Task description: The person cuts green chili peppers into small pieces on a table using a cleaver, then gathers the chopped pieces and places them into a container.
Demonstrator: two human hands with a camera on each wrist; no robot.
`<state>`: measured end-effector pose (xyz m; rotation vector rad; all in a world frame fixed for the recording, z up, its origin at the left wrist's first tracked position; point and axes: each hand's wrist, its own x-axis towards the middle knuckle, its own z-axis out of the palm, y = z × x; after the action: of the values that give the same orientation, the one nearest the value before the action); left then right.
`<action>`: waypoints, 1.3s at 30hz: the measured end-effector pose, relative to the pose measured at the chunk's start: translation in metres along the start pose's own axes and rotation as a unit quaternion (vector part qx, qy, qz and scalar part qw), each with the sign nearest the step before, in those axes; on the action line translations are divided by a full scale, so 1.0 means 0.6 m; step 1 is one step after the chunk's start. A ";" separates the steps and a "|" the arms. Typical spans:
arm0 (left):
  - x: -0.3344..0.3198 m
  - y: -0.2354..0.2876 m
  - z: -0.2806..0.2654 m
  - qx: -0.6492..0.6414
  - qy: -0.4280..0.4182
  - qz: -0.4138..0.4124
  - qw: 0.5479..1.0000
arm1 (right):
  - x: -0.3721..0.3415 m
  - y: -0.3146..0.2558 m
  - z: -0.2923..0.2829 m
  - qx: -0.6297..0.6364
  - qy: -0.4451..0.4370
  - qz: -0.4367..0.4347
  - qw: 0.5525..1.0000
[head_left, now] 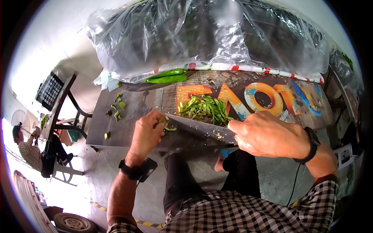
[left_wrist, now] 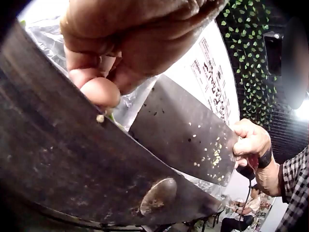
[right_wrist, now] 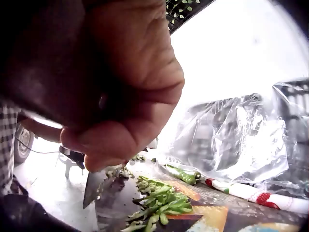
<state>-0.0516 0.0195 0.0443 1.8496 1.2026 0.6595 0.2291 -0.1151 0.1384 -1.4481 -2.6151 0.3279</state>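
Observation:
My right hand grips the handle of a broad cleaver, its blade lying across the table's near part, dotted with pale seeds. Just beyond the blade is a pile of sliced green pepper. Left of the blade tip, my left hand has its fingers curled at the tabletop around a small green piece, mostly hidden; in the left wrist view a pale bit shows below the thumb. A few slices lie beside these fingers.
Two whole green peppers lie at the table's back, before plastic sheeting. Pepper stem ends are scattered at the left. A person sits at another table on the far left.

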 end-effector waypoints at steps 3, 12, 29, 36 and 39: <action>-0.001 -0.013 0.002 -0.011 0.016 0.033 0.999 | 0.001 0.003 0.003 0.021 0.015 0.007 1.000; 0.009 -0.013 -0.023 0.130 0.063 0.107 0.984 | -0.039 0.030 -0.011 0.155 0.168 0.203 0.952; 0.134 0.067 0.055 0.311 -0.066 0.222 0.922 | -0.153 0.076 0.029 0.375 0.190 0.312 0.852; 0.139 0.078 0.107 0.302 -0.090 0.329 0.890 | -0.163 0.075 0.038 0.364 0.188 0.318 0.855; 0.153 0.073 0.082 0.274 -0.083 0.310 0.907 | -0.168 0.074 0.036 0.384 0.183 0.332 0.842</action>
<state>0.0453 0.0769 0.0548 2.7546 0.7075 0.5007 0.3142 -0.1805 0.1050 -1.7666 -1.3294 0.9236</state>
